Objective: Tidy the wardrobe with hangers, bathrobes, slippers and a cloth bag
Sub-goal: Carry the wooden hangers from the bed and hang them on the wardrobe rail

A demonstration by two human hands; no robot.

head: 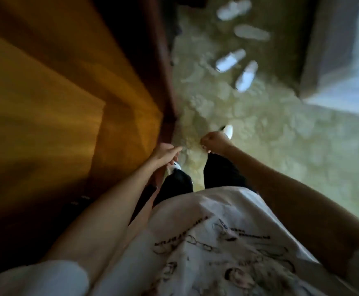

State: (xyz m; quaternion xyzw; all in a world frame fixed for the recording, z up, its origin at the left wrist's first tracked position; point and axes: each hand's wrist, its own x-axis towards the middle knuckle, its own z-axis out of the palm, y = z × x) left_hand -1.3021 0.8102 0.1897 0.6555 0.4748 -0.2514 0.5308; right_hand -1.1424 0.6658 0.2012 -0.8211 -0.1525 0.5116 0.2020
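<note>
Head view, blurred by motion, looking straight down the body. Standing beside the wooden wardrobe, both arms hanging forward over the patterned carpet.

Left hand just beside the wardrobe's dark edge, fingers half open and pointing forward, holding nothing. Right hand further out from the wardrobe, fingers curled into a loose fist; hard to tell through the blur whether anything small sits inside, though nothing shows.

Step in hand, judged from this: between items, with the slippers up next. 4 white slippers loose on the carpet well ahead of the wardrobe's edge: a far pair and, lying at odd angles to one another, and a nearer pair and, splayed apart at the toes. No hangers, bathrobes or cloth bag in sight.

Next move likely calls for stepping forward, bending down, gathering the slippers in matched pairs, then carrying them back to the wardrobe.

Around: a pale bed or bedding far from the wardrobe on the opposite side, narrowing the strip of carpet. Own white shoes and dark trousers below the hands, printed white shirt nearest the camera. Nothing lying between the feet and the nearer pair; wardrobe interior not visible from here.
</note>
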